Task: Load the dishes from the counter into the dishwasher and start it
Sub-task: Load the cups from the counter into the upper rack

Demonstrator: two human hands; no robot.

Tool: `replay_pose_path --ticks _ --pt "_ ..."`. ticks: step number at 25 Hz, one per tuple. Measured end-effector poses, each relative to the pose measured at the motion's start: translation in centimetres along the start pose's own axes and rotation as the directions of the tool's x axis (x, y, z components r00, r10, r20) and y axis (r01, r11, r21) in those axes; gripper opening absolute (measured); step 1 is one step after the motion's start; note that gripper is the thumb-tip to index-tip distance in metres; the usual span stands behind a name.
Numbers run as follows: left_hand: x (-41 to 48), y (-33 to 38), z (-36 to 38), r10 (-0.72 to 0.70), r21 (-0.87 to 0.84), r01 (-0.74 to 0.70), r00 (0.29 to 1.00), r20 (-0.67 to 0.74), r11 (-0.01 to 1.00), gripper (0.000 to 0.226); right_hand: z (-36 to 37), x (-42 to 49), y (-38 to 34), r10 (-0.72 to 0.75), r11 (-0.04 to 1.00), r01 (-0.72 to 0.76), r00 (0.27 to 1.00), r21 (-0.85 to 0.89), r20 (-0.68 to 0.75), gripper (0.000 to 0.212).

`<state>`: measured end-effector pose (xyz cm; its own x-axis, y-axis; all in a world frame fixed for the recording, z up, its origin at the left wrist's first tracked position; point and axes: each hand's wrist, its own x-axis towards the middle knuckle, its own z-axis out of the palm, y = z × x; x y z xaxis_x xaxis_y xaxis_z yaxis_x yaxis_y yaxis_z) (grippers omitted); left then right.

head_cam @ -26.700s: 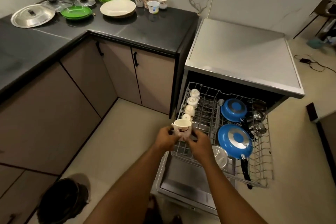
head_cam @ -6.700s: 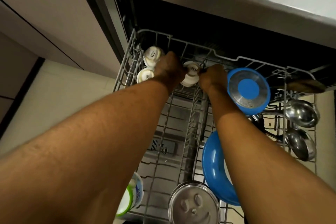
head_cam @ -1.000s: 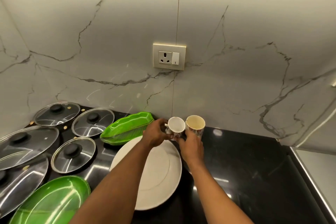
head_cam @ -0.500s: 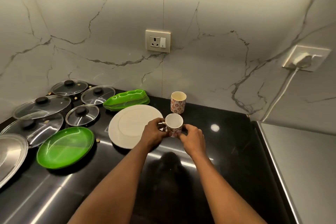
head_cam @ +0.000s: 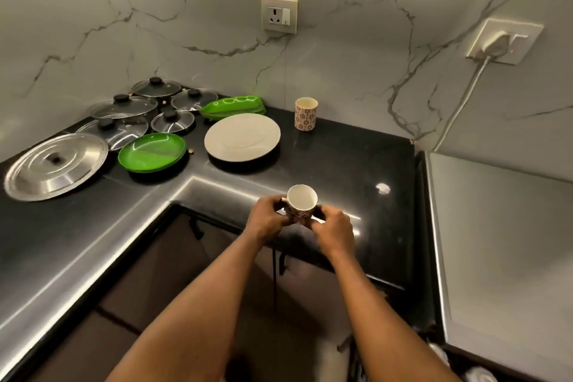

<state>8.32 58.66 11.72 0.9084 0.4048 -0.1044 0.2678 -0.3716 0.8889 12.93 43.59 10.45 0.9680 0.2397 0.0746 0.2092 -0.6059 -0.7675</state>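
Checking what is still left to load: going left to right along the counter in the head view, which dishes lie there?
Steel lid → round green plate → white plate → tall floral cup. Left out, since they overlap these: the glass lids, the leaf-shaped green tray and the held cup.

Table [head_cam: 341,164] runs in an L. Big lid [head_cam: 57,161] lies far left, with a cluster of smaller lids [head_cam: 124,105] behind it in the corner. Divided plate [head_cam: 152,151] sits right of the big lid, large plate [head_cam: 242,136] right of that, and trays [head_cam: 234,105], seemingly stacked, behind it at the wall. Standing cup [head_cam: 306,115] is right of the trays. Held cup [head_cam: 301,201] is between left hand [head_cam: 268,220] and right hand [head_cam: 333,225], over the table's front edge. Dishwasher top [head_cam: 502,242] adjoins the table on the right.
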Motion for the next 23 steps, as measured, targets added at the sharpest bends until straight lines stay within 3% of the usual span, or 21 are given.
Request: replay_pose_path --ticks 9,14,23 --pt "-13.7 -2.6 -1.3 -0.010 -0.038 0.010 1.000 -0.003 0.999 0.054 -1.5 -14.1 -0.3 -0.062 0.998 0.062 0.998 0.000 -0.001 0.027" --pt "-23.1 -3.7 -0.6 -0.033 -0.070 0.032 0.999 -0.006 0.997 0.052 -2.4 -23.5 0.7 -0.008 1.000 0.008 1.000 -0.010 -0.025 0.033" --pt "-37.1 -5.4 5.3 -0.100 -0.094 0.113 0.986 0.135 0.989 0.051 -7.6 -38.5 5.9 0.102 0.991 -0.104 0.994 -0.087 -0.024 0.031"
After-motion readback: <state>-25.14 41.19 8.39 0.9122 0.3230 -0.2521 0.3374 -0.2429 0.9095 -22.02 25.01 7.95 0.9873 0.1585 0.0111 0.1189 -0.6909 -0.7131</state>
